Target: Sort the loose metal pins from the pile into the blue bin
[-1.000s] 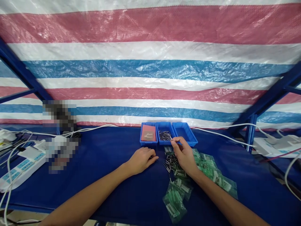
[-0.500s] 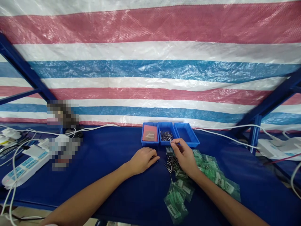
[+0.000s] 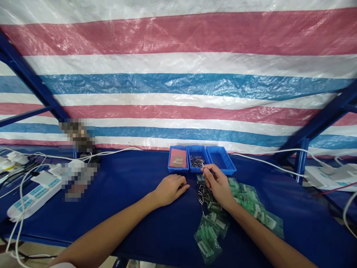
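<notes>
My left hand (image 3: 170, 190) rests on the blue table, its fingers curled; anything under them is hidden. At the front edge of the middle blue bin (image 3: 196, 149), my right hand (image 3: 217, 184) pinches with thumb and index finger; what lies between the tips is too small to name. Thin dark metal pieces (image 3: 197, 161) fill the bottom of that bin. Similar dark pieces (image 3: 203, 195) lie loose on the table, just left of my right hand. Clear bags with green and white contents (image 3: 208, 238) spread below and right of it.
The left bin (image 3: 169, 160) holds a pink block with small pale pieces on top. A third bin (image 3: 221, 158) stands at the right. A white power strip (image 3: 35, 197) with cables lies at the far left, another (image 3: 329, 175) at the right. Blurred patches cover something at left.
The view has shifted slightly. My right fingertips have moved a little left by the middle bin's front edge, still pinched. My left hand looks the same.
</notes>
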Demonstrator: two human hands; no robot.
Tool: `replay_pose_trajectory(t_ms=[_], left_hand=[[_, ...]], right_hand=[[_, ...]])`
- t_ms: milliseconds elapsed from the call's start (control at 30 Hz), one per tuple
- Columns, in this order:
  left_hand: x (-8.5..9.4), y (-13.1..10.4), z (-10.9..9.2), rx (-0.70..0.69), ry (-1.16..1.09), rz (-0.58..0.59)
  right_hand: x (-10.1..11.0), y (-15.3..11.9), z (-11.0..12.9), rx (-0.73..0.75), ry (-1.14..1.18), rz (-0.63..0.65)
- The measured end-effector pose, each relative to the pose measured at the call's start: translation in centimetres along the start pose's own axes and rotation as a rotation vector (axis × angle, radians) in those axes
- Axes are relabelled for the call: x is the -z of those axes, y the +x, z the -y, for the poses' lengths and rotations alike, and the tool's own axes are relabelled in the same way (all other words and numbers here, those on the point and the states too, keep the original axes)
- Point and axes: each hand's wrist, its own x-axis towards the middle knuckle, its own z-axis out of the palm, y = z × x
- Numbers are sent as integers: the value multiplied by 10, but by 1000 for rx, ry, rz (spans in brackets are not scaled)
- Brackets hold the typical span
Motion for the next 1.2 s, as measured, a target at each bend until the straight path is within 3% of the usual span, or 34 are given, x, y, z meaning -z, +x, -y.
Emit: replay_pose_trajectory(t_ms=[400, 933, 1200], left_hand=[[-1, 0, 1, 13, -26, -25], [-2, 2, 1, 15, -9, -9], [-4, 2, 2, 1, 19, -13]], right_hand=[[0, 3, 5, -71, 133, -41], [1, 2, -1, -19, 23, -55], [0, -1, 1, -164, 219, 10]])
